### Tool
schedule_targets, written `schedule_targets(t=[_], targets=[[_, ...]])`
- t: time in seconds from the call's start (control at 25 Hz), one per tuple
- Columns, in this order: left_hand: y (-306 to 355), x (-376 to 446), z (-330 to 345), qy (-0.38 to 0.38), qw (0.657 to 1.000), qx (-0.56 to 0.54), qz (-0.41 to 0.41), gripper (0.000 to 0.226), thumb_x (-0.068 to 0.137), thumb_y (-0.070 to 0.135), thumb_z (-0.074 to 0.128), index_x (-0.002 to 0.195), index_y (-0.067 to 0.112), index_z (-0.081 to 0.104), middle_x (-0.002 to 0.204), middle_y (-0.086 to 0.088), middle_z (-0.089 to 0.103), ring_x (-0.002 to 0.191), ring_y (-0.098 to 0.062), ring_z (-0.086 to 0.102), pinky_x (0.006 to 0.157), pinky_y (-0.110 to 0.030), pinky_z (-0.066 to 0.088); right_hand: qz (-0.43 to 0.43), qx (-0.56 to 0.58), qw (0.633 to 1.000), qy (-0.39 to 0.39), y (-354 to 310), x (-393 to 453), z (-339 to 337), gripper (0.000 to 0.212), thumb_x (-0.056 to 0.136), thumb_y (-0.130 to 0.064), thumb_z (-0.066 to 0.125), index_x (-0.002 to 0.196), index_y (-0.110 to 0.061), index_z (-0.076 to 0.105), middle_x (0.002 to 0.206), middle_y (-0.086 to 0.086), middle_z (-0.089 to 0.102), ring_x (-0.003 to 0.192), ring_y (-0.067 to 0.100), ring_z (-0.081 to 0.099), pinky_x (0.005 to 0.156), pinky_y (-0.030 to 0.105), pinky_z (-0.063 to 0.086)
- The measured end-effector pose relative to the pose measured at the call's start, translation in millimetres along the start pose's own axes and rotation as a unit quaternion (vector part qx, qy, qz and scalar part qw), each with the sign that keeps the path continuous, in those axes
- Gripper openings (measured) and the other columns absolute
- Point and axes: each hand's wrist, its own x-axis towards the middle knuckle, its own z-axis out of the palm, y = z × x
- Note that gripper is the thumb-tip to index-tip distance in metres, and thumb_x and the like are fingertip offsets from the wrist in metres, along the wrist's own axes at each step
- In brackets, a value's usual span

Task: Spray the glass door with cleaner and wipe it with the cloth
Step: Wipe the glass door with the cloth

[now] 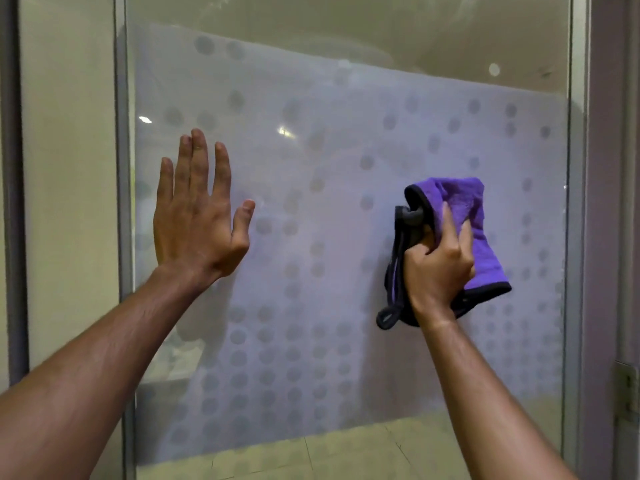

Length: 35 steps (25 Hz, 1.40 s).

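Gripping the bunched purple cloth [464, 216] against the glass door [329, 168], the right hand [438, 268] curls its fingers, while the left hand [197, 216] lies flat, fingers straight, holding nothing.

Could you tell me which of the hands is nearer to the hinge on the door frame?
Right. The right hand, gripping the purple cloth, is up and left of the hinge; the left hand is spread near the opposite edge.

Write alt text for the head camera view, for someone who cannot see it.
A person's right hand holds a bunched purple cloth against a frosted, dot-patterned glass door. The left hand, fingers straight, is raised flat near the glass by its left frame.
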Motion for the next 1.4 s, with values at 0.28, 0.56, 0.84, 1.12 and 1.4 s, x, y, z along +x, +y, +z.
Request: schedule_targets(t=[0.28, 0.56, 0.84, 1.12, 1.4], targets=[[0, 0, 1, 0.0, 1.0, -0.007, 0.002, 0.08, 0.091, 0.05, 0.027, 0.155, 0.009, 0.001, 0.162, -0.018, -0.006, 0.15, -0.028, -0.006, 0.122, -0.047, 0.002, -0.212, 0.028, 0.975, -0.059, -39, -51, 14, 0.064, 0.066, -0.002, 0.048, 0.127, -0.011, 0.066, 0.14, 0.028, 0.052, 0.127, 0.043, 0.051, 0.104, 0.052, 0.045], [0, -1, -2, -0.004, 1.0, -0.014, 0.004, 0.079, 0.092, 0.05, 0.026, 0.155, 0.01, 0.002, 0.162, -0.018, -0.004, 0.15, -0.028, -0.005, 0.122, -0.046, 0.001, -0.288, 0.011, 0.955, -0.074, 37, -32, -11, 0.052, 0.077, -0.003, 0.046, 0.125, -0.011, 0.064, 0.141, 0.028, 0.05, 0.126, 0.044, 0.052, 0.1, 0.056, 0.046], [0, -1, -2, -0.005, 1.0, -0.002, 0.003, 0.078, 0.092, 0.048, 0.027, 0.154, 0.008, 0.002, 0.161, -0.019, -0.004, 0.15, -0.03, -0.006, 0.121, -0.046, 0.0, -0.106, 0.036, 0.994, -0.022, -38, -15, 16, 0.063, 0.073, -0.006, 0.049, 0.133, -0.016, 0.061, 0.145, 0.025, 0.048, 0.13, 0.042, 0.049, 0.107, 0.05, 0.043], [-1, -1, -3, -0.005, 1.0, -0.014, 0.007, 0.079, 0.092, 0.05, 0.026, 0.155, 0.01, 0.002, 0.162, -0.018, -0.005, 0.15, -0.028, -0.006, 0.122, -0.045, -0.001, -0.235, -0.003, 0.971, -0.05, 45, -36, -17, 0.054, 0.075, -0.006, 0.049, 0.126, -0.009, 0.065, 0.14, 0.028, 0.052, 0.124, 0.044, 0.054, 0.099, 0.053, 0.049], [-1, 0, 1, 0.003, 1.0, 0.0, 0.004, 0.079, 0.091, 0.05, 0.025, 0.154, 0.008, 0.003, 0.162, -0.018, -0.004, 0.15, -0.028, -0.007, 0.122, -0.045, -0.001, 0.069, 0.014, 0.997, 0.026, -9, 33, 8, 0.075, 0.07, -0.011, 0.042, 0.145, -0.02, 0.048, 0.148, 0.022, 0.044, 0.126, 0.043, 0.051, 0.105, 0.045, 0.041]])
